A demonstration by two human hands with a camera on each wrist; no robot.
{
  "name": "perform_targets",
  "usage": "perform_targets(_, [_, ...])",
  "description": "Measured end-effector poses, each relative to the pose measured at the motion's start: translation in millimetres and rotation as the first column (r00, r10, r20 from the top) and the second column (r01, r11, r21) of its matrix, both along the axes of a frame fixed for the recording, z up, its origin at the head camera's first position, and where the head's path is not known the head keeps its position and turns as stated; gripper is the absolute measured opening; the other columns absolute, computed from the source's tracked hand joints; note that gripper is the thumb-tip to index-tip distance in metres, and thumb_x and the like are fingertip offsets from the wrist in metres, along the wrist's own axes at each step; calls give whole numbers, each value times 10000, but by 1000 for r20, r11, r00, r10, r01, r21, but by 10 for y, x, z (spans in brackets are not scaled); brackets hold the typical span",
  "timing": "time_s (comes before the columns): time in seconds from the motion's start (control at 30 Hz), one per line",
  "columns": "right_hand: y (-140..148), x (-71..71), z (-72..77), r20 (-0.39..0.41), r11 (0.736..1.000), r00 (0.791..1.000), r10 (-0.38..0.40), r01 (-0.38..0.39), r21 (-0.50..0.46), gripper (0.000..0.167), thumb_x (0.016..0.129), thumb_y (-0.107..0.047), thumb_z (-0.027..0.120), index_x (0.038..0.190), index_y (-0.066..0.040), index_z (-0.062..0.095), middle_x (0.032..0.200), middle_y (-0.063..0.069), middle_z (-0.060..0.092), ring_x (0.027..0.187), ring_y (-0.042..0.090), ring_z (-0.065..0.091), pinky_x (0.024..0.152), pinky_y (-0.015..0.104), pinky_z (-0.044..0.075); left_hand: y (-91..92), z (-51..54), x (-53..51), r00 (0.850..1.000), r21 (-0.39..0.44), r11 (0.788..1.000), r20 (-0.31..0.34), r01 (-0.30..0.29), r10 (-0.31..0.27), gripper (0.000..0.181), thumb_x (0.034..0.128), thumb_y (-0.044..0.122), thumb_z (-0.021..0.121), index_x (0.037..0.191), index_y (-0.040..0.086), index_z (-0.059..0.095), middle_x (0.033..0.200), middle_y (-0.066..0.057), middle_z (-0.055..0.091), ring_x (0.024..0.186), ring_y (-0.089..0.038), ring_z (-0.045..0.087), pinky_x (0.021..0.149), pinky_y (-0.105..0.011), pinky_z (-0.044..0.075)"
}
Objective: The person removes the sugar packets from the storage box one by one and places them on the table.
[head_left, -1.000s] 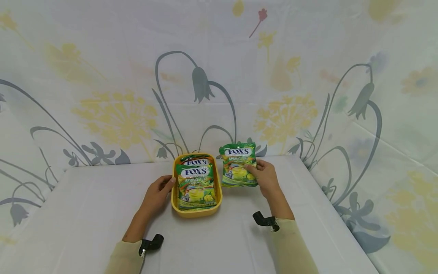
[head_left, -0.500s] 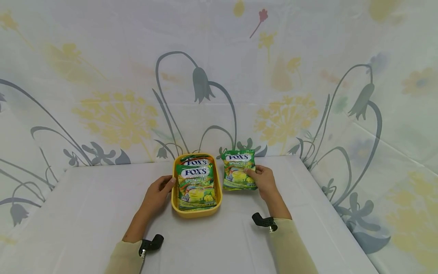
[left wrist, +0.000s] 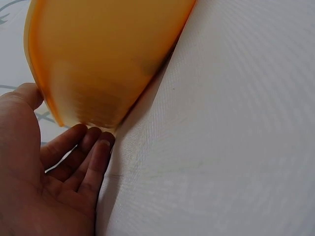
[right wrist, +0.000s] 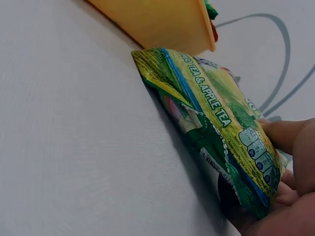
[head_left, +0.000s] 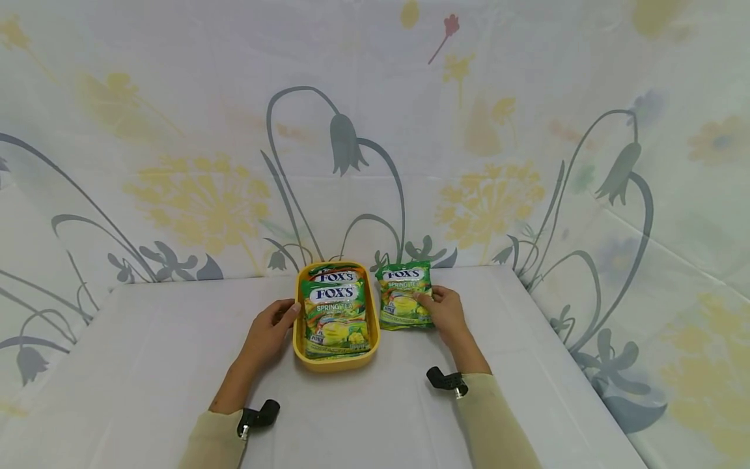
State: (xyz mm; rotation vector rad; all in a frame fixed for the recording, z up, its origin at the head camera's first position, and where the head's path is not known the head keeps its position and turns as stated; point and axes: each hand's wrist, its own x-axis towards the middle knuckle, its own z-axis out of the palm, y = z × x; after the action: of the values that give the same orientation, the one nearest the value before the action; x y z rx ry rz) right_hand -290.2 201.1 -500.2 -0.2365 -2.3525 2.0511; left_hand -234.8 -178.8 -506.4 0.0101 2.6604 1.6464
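Packet (head_left: 400,314) is pinched between thumb and fingers of your right hand (head_left: 448,314), just right of the yellow tray (head_left: 336,367). Your left hand (head_left: 265,335) grips the tray's left side, thumb at the rim; overlapping green packs (head_left: 336,319) lie inside.

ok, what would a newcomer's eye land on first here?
First, the yellow rounded-rectangular plastic tray, just below centre in the head view, holding overlapping glossy green FOX'S packets. Then comes the glossy green FOX'S Spring Tea packet just right of it, in the person's right grip. Above both stands the large grey drooping bell-flower print on the pale patterned backdrop.
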Motion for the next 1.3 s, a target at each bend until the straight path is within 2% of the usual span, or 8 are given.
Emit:
perform_targets(0.2, [-46, 25, -44, -117, 985, 993, -4, 24, 171, 442, 996, -169, 754, 1324, 108, 649, 1103, 238, 767, 838, 148, 729, 667, 214, 578, -1, -9, -5, 1000, 7, 1000, -3, -2, 2, 736, 1081, 613, 489, 1532, 32, 515, 1487, -192, 599, 1290, -335, 641, 1107, -509, 524])
perform_targets(0.3, [-55, 46, -46, -168, 958, 986, -19, 66, 280, 450, 985, -198, 769, 1313, 92, 665, 1126, 246, 764, 909, 232, 740, 713, 253, 584, 3, -16, -9, 1000, 13, 1000, -9, 2, -2, 726, 1084, 606, 491, 1529, 32, 519, 1478, -189, 606, 1279, -328, 646, 1102, -503, 529])
perform_targets(0.4, [-67, 69, -38, -197, 932, 980, -34, 102, 348, 513, 978, -212, 779, 1366, 90, 634, 1204, 267, 743, 1035, 326, 734, 824, 360, 608, 12, -19, -8, 1000, 14, 1000, -13, 1, -1, 720, 1087, 600, 489, 1526, 31, 521, 1467, -190, 615, 1264, -326, 653, 1098, -501, 532])
perform_targets(0.53, [-82, 90, -23, -190, 924, 981, -44, 112, 366, 607, 983, -212, 775, 1458, 93, 552, 1296, 294, 696, 1153, 391, 696, 953, 503, 584, 26, -11, -8, 1000, 11, 1000, -12, -4, 4, 706, 1091, 589, 492, 1527, 35, 521, 1466, -187, 616, 1265, -322, 653, 1100, -500, 531])
perform_targets(0.6, [-86, 94, -14, -185, 920, 982, -42, 110, 377, 629, 986, -213, 770, 1482, 90, 527, 1318, 303, 678, 1193, 407, 674, 998, 530, 562, 29, -4, -5, 1000, 7, 1000, -10, -4, 4, 698, 1094, 581, 492, 1529, 36, 519, 1468, -188, 615, 1267, -323, 652, 1101, -500, 530])
perform_targets(0.73, [-88, 95, 10, -186, 906, 983, -9, 86, 414, 660, 994, -216, 755, 1515, 88, 486, 1348, 316, 645, 1250, 430, 637, 1046, 550, 536, 28, 9, 2, 1000, 4, 1000, -8, -3, 3, 692, 1098, 568, 492, 1529, 27, 515, 1469, -194, 612, 1269, -332, 650, 1104, -505, 527])
perform_targets(1.0, [-100, 104, 125, -203, 872, 976, 83, 28, 489, 665, 998, -225, 740, 1509, 108, 475, 1390, 329, 615, 1259, 456, 629, 1034, 566, 542, 14, 7, -3, 1000, 14, 1000, -13, -2, 2, 695, 1098, 565, 494, 1524, 17, 515, 1474, -200, 607, 1282, -339, 644, 1108, -506, 524])
perform_targets(1.3, [-162, 151, 271, -270, 835, 954, 129, 43, 549, 645, 987, -219, 751, 1476, 127, 513, 1464, 332, 551, 1367, 478, 538, 1134, 607, 461, 8, -23, -19, 1000, 29, 1000, -12, 0, 0, 684, 1097, 560, 505, 1518, 21, 524, 1447, -199, 627, 1253, -337, 662, 1103, -514, 527])
